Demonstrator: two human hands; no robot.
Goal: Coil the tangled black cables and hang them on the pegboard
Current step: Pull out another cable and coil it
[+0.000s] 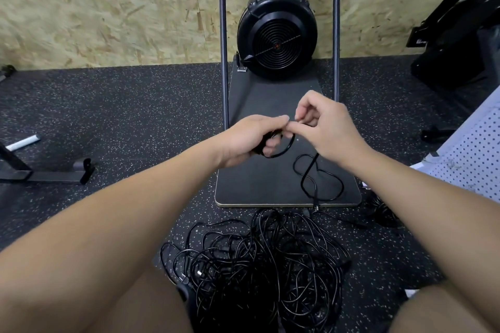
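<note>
Head view: task looks early. Left hand (249, 138) grips a small coil (281, 147) of one cable; right hand (326, 127) pinches the strand next to it, its tail (315, 178) looping down onto the black base plate (243, 184). Most black cables (259, 259) lie tangled on the speckled floor (121, 105) between the person's knees. Pegboard (473, 154) at right shows nothing hung in the visible part. Cables thin, glossy, heavily knotted.

A black fan (276, 35) stands against the chipboard wall (108, 8).
</note>
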